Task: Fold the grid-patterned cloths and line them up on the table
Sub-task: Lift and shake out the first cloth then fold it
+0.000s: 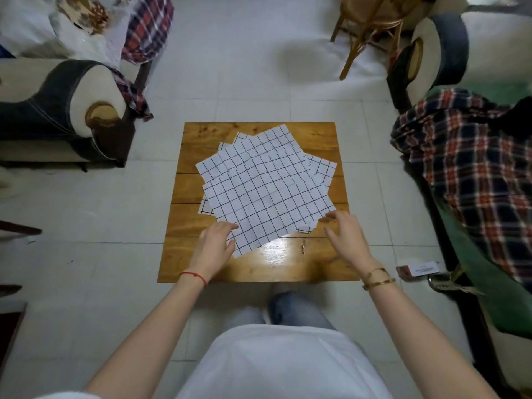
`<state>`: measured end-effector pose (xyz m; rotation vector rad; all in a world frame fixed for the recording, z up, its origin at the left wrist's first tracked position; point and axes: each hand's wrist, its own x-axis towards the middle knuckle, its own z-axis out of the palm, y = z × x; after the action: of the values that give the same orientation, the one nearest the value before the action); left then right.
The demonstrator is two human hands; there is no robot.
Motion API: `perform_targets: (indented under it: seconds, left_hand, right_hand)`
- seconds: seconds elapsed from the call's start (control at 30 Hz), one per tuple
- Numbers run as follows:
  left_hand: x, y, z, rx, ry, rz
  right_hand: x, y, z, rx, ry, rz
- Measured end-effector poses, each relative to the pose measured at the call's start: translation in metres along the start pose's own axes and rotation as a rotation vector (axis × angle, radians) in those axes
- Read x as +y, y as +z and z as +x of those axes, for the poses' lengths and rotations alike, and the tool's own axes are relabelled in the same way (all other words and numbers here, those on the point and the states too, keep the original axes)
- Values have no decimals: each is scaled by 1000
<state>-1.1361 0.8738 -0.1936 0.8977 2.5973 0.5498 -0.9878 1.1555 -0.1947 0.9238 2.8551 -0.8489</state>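
Several white cloths with a black grid (pixel 266 182) lie unfolded in a fanned, overlapping pile on a small square wooden table (pixel 288 266). The top cloth sits turned at an angle, its near corner pointing toward me. My left hand (pixel 214 244) rests at that cloth's near left edge, with fingers lightly bent and touching it. My right hand (pixel 344 236) hovers at the cloth's near right corner with fingers spread and relaxed, fingertips right at the edge. Neither hand grips anything that I can see.
A sofa arm (pixel 66 110) stands at the left and a sofa draped with a plaid blanket (pixel 472 174) at the right. A rattan chair (pixel 371 27) stands far behind. A small box (pixel 417 269) lies on the tiled floor to the table's right.
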Motion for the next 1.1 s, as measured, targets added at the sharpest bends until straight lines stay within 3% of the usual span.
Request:
perform_targets:
  seconds: [0.2, 0.53, 0.8, 1.1]
  left_hand:
    - [-16, 37, 33, -45, -127, 68]
    - [-56, 114, 78, -204, -216, 127]
    - [-96, 173, 89, -229, -230, 111]
    - [-117, 204, 76, -239, -280, 32]
  right_hand:
    - [14, 16, 54, -39, -52, -4]
    - [23, 112, 111, -330, -206, -100]
    - [42, 185, 126, -282, -201, -150]
    - [60, 215, 127, -305, -176, -188]
